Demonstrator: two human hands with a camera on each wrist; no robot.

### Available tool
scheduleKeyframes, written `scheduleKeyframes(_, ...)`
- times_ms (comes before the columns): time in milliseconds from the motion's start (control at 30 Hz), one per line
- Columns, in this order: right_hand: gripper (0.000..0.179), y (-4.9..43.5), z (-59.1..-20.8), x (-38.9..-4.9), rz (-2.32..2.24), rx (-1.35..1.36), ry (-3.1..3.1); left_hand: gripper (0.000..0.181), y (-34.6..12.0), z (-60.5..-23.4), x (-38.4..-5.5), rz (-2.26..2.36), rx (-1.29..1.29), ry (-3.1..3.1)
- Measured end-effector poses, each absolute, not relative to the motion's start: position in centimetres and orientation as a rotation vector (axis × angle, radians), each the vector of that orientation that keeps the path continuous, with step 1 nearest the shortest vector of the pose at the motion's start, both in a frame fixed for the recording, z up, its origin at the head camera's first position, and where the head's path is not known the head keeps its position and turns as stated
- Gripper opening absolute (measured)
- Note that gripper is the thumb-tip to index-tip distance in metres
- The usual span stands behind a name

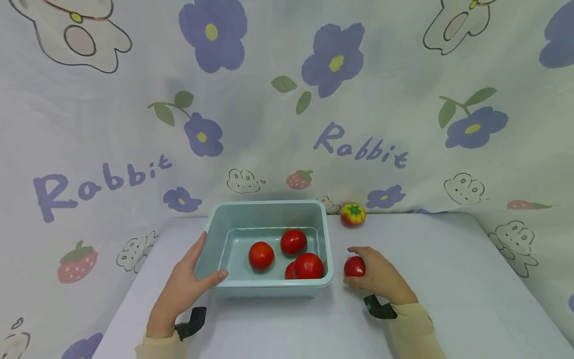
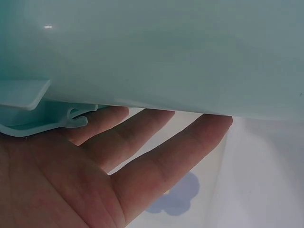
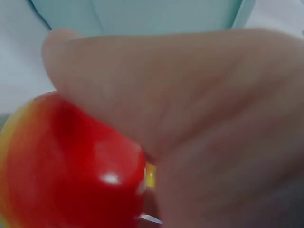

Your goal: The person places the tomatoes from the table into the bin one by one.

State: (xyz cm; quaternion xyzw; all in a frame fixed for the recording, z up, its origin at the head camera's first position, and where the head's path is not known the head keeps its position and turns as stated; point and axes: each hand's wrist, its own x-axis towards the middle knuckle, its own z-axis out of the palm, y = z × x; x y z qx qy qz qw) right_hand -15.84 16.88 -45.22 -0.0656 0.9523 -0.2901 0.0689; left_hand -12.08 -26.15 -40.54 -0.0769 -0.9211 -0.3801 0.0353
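My left hand [image 1: 183, 279] holds a light blue plastic box [image 1: 264, 284] at its front left corner, thumb over the rim. In the left wrist view, fairly straight fingers [image 2: 156, 164] meet the box's outer wall. Just right of the box, my right hand [image 1: 381, 274] grips a glossy red apple [image 1: 354, 267] between thumb and fingers. Up close in the right wrist view, the apple [image 3: 80, 171] shows a yellow side, and the thumb lies across its top. Several red apples lie inside the box, including one [image 1: 261, 256] near the middle; another is partly hidden at the front right.
Behind my right hand, a yellow and red fruit [image 1: 353, 215] with a greenish top sits at the table's back edge. A white cloth [image 1: 448, 279] covers the table. A curtain [image 1: 251, 99] printed with flowers and rabbits hangs behind it.
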Motion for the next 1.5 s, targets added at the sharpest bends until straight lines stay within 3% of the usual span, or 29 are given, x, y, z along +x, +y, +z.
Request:
scheduleKeyframes(500,0.06,16.8,-45.1,-16.0,-0.835,-0.196,2.893,0.097,-26.1,-40.4,-11.9,-1.136,-0.201,-2.854)
scheduleKeyframes(1067,0.067,16.6,-43.2,-15.5,-0.93,-0.278,3.029,0.096,-26.2,-40.5,-12.0,-1.13,-0.226,-2.836)
scheduleKeyframes(1500,0.065,16.0,-41.7,-14.8,-1.261,-0.33,3.136,0.096,-26.1,-40.4,-12.1,-1.136,-0.222,-2.837)
